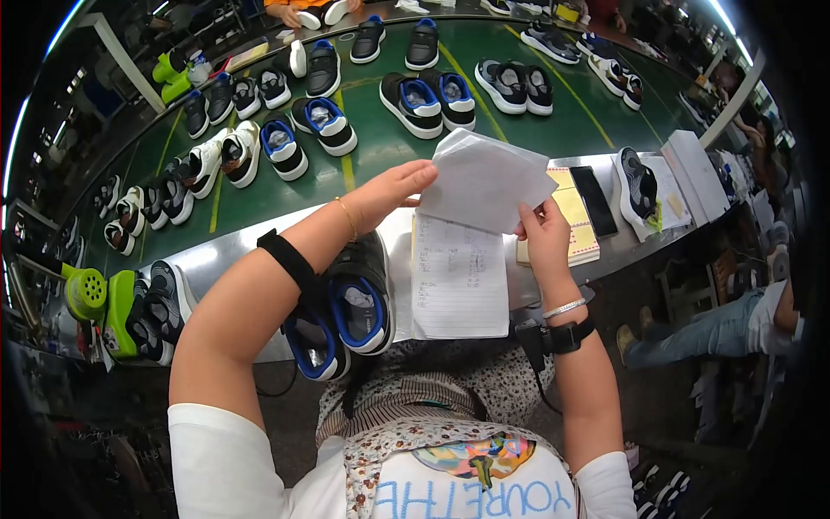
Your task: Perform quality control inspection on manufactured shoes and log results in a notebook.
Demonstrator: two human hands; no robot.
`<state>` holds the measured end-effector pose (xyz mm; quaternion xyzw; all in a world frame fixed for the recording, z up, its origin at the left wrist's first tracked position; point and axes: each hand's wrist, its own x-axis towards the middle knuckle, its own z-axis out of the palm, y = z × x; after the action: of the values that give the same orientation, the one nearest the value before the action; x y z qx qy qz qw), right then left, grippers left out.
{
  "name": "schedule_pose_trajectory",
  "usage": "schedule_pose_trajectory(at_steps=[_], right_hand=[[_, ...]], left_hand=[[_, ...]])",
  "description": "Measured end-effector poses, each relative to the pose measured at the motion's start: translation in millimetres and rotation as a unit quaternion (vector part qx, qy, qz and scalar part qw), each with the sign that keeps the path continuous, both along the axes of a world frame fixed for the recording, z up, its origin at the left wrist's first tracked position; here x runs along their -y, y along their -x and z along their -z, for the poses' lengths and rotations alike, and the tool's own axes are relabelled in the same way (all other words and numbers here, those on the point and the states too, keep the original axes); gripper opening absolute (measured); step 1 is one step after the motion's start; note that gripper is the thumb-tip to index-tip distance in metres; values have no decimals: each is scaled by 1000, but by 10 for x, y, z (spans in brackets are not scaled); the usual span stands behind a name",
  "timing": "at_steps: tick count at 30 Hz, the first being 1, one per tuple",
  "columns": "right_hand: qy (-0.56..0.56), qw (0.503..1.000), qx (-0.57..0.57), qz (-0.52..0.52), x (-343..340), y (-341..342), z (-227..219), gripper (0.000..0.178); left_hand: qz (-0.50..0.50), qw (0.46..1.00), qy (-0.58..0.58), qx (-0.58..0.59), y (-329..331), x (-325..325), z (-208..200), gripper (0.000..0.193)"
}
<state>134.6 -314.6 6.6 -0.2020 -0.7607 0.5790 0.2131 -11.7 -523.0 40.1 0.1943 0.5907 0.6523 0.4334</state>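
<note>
Workshop hall, dim at the margins, strip lights high on both sides. On my feed a green table surface (pixel 372 156) marked with yellow lines carries spread-out shoes (pixel 419 105); a metal strip (pixel 520 290) edges its near side. Left to right along the strip, I log: light-green device (pixel 121 320); grey-black pair (pixel 160 307) beside it; black shoes with blue lining (pixel 359 303), partly behind the left forearm. Left hand (pixel 393 195): grasping the left edge of the raised pages (pixel 488 177). Notebook (pixel 462 294): on the metal strip in front of the person, handwritten lined page showing below them. Right hand (pixel 546 238): pinching their lower right edge. Next, yellow pad (pixel 571 225), black flat rectangular object (pixel 594 201), grey shoe (pixel 637 186), white box (pixel 696 177). Far right, beyond the table, I note jeans-clad legs (pixel 705 333).
</note>
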Motion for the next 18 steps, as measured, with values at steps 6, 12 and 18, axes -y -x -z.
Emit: schedule_pose_trajectory(at_steps=[6, 12, 18], right_hand=[[-42, 994, -25, -100, 76, -221, 158, 38], [-360, 837, 115, -397, 136, -437, 179, 42], [-328, 853, 62, -402, 68, -367, 344, 19]], left_hand=[[-132, 978, 78, -144, 72, -45, 97, 22], [-110, 984, 59, -125, 117, 15, 106, 21], [-51, 986, 77, -138, 17, 146, 64, 25]])
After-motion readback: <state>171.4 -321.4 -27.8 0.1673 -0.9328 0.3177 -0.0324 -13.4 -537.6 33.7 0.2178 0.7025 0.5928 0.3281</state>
